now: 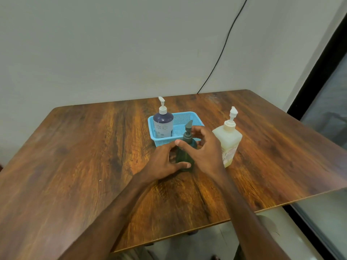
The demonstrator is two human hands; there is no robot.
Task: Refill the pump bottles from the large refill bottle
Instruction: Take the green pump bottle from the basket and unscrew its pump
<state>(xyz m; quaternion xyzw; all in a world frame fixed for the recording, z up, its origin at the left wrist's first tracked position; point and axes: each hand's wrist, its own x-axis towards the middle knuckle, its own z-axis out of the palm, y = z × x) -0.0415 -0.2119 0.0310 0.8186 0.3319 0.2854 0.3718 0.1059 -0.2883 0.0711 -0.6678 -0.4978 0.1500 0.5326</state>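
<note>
Two bare hands close around a small dark green pump bottle (185, 156) standing upright near the centre of a wood-grain table (84, 156). The left hand (165, 162) grasps the translucent, rounded body low down, thumb laid across its front. The right hand (201, 149) curls around the shoulder and collar from the 3 o'clock side, thumb pressed at the neck just under the matte green pump head; its fingers hide the bottle's far side, so how firmly it grips cannot be told.

Just behind the green bottle, at 12 o'clock, sits a light blue plastic basket (183, 117) with perforated mesh walls. In the basket's 9 o'clock end stands a second pump bottle (163, 126), cylindrical, with a dark navy domed top, a white flower-printed lower body and a white pump.

At 3 o'clock from the hands, just beside the right wrist, the large refill bottle (228, 143) stands upright on the table: square-shouldered, cloudy pale yellow plastic, cream pump, with a faded label too blurred to read. Its lower left edge is hidden by the right forearm.

A black cable (228, 36) runs down the plain wall and vanishes behind the table's far edge. The table's glossy top is cut off at left.
</note>
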